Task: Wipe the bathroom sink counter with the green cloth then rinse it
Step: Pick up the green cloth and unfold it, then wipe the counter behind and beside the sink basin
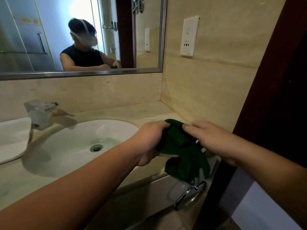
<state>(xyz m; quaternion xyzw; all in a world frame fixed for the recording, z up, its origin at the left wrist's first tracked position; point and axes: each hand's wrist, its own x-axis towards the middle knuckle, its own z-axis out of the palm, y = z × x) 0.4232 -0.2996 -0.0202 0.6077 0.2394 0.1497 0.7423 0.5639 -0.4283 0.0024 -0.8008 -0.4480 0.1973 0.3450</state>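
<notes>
The green cloth (pixel 184 155) hangs bunched between both hands, above the right front corner of the beige counter (pixel 126 112). My left hand (pixel 149 143) grips its left side. My right hand (pixel 209 138) pinches its upper right edge. The cloth's lower part droops past the counter's front edge. The white oval sink (pixel 69 146) lies to the left, with a greenish tint of water near its drain (pixel 96 148). Faint green smears mark the counter behind the cloth.
A chrome faucet (pixel 39 113) stands at the sink's back left. A mirror (pixel 79 35) runs above the backsplash. A white wall outlet plate (pixel 189 35) is on the right wall. A chrome ring holder (pixel 189 195) hangs below the counter front; a dark door frame (pixel 265 97) stands right.
</notes>
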